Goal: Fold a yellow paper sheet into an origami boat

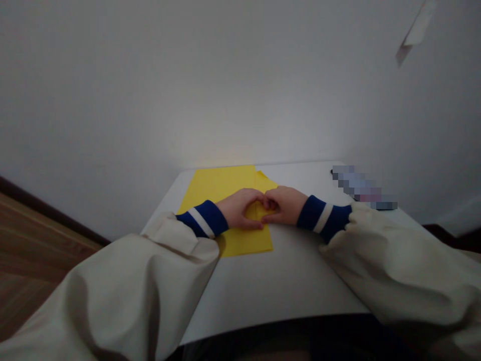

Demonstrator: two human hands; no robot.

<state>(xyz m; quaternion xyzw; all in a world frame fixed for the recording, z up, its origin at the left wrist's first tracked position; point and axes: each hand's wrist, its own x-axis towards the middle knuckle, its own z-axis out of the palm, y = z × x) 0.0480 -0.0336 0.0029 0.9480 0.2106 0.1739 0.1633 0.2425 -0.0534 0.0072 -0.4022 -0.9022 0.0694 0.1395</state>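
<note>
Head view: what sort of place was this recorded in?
Probably an indoor room, perhaps a home or study corner: a white table stands at a plain pale wall, with yellow paper on it and a wood-toned surface at the left. Which room exactly, I cannot tell.

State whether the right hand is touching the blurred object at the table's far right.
Apart. The head view shows bare white table between the right hand and the blurred object.
</note>
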